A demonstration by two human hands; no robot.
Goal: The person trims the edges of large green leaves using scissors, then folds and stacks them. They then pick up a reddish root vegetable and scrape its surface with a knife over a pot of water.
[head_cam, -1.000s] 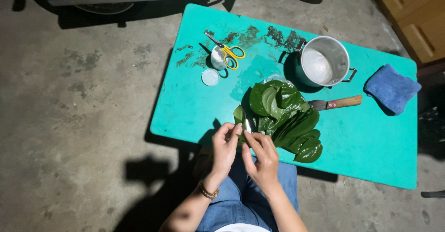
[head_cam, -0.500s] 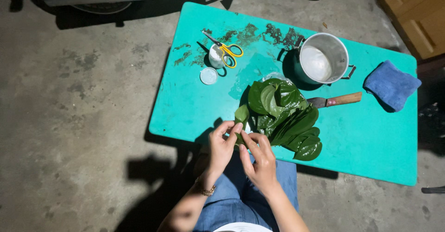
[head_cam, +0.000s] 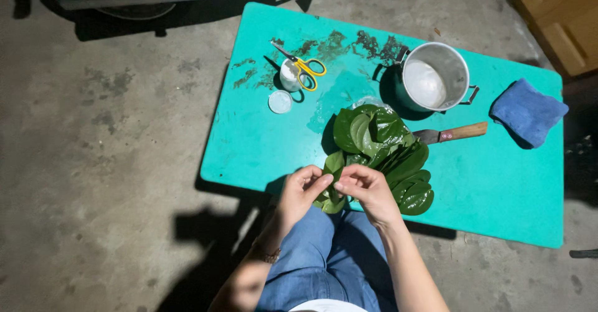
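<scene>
Both hands meet at the near edge of a low turquoise table (head_cam: 261,137). My left hand (head_cam: 300,190) and my right hand (head_cam: 369,188) pinch the same small green leaf (head_cam: 332,201) between their fingertips, just over my lap. Right behind it lies a pile of glossy dark green leaves (head_cam: 383,147), spreading from the table's middle toward my right hand. The part of the leaf inside my fingers is hidden.
A metal pot (head_cam: 435,78) with whitish contents stands at the back, a wooden-handled knife (head_cam: 458,132) beside the leaves, a blue cloth (head_cam: 528,111) at far right. Yellow-handled scissors (head_cam: 303,67) rest on a small white container, its round lid (head_cam: 280,102) nearby. Concrete floor surrounds the table.
My fingertips have drawn together over the small leaf and shifted slightly; the table's other items have not moved.
</scene>
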